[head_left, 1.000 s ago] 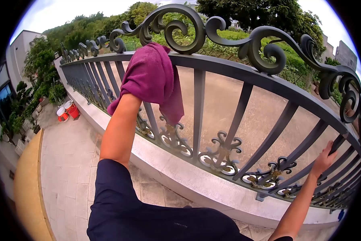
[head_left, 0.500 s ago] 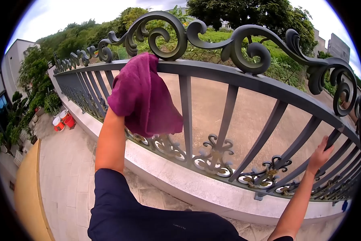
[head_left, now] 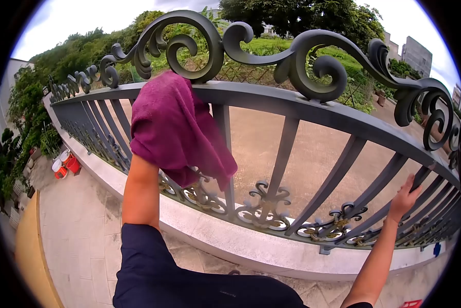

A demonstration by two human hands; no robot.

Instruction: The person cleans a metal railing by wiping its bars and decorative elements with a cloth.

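Observation:
A purple towel (head_left: 171,128) drapes over my left hand, whose fingers are hidden beneath it. My left forearm (head_left: 142,190) rises into the cloth, which lies against the fence's grey top rail (head_left: 266,97), just below a large scroll ornament (head_left: 215,51). The towel's loose corner hangs down in front of an upright bar. At the right, my right hand (head_left: 405,199) is closed around a slanted grey fence bar (head_left: 421,177), below the top rail.
Under the bars runs a pale stone ledge (head_left: 199,226) with small scroll ornaments (head_left: 266,205) above it. Red and white buckets (head_left: 66,163) stand on the paving at the left. A concrete surface and greenery lie beyond the fence.
The view has shifted slightly, and the fence sits further left in it. The towel has spread lower, its loose corner swinging down. My right hand keeps hold of its bar.

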